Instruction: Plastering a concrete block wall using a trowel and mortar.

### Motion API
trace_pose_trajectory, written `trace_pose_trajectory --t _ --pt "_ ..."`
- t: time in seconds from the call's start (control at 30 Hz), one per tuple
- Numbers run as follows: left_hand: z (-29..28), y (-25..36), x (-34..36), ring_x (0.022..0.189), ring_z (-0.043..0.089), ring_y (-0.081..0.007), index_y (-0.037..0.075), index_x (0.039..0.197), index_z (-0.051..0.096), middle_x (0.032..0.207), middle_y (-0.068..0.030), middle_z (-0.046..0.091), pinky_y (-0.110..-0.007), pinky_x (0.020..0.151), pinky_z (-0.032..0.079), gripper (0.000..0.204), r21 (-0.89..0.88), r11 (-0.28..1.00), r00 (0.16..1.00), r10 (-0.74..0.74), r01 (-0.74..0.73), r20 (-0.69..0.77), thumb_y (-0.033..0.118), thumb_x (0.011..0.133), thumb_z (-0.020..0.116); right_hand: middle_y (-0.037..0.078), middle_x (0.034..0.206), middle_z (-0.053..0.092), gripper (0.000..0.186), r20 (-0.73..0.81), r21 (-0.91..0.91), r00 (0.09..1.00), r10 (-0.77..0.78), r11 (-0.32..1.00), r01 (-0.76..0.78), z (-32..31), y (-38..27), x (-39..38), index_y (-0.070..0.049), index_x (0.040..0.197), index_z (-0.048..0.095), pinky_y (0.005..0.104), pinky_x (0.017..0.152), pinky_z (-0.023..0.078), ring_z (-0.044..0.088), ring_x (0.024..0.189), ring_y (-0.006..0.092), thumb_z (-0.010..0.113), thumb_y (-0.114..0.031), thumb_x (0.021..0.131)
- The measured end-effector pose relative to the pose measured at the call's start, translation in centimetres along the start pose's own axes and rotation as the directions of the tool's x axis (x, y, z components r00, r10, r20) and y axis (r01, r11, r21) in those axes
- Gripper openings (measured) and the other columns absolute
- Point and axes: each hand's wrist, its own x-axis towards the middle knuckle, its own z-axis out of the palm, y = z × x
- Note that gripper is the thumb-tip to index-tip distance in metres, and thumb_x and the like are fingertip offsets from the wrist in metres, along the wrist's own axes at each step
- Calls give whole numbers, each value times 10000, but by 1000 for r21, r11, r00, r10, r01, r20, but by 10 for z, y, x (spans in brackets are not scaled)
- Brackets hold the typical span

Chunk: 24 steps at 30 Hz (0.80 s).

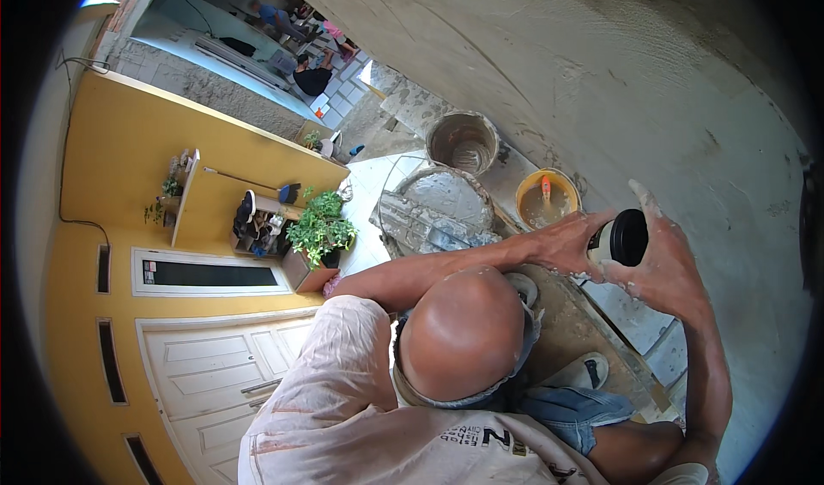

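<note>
A small round container point(625, 238) with a black top and pale side is held between my two hands, in front of the plastered wall. My left hand point(577, 243) reaches across from the left and wraps the container's near left side. From the right, my right hand point(674, 266) curves round it, one finger stretched up along the wall. Pale smears of mortar mark the fingers of both hands. What lies under the container is hidden by my hands.
A grey plastered wall point(618, 73) rises close on the right. Beyond my arm stand a mortar-coated bucket point(438, 146), a yellow bucket point(524, 195) with an orange-handled tool point(546, 186), and a round tub of mortar point(446, 191). A worn board point(558, 322) lies below. Several people sit far off.
</note>
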Motion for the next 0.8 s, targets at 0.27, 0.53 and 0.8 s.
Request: trace_pose_trajectory --t 0.27,0.53,0.8 --pt "-39 1 -19 1136 667 -275 34 1480 474 1266 -173 687 -387 1023 515 929 69 992 985 -97 107 -143 224 680 908 246 1371 626 801 -400 167 877 -267 919 357 -20 -7 -13 -24 1509 502 479 1088 483 622 1262 372 794 -220 789" --pt "-170 5 -79 1028 707 -185 46 1268 641 1142 -68 724 -367 905 584 538 -328 937 657 -321 118 -682 111 800 898 190 1249 673 543 -316 237 914 -254 912 335 -2 3 -11 18 1366 616 402 901 559 697 990 274 734 -93 848" --pt "-357 -47 -163 1154 657 -344 126 1433 446 1317 -150 595 -642 850 595 730 -308 907 168 -364 287 -916 306 852 850 186 1234 667 522 -130 207 939 -318 918 339 6 5 -6 21 1362 619 400 881 552 676 935 274 727 -138 876"
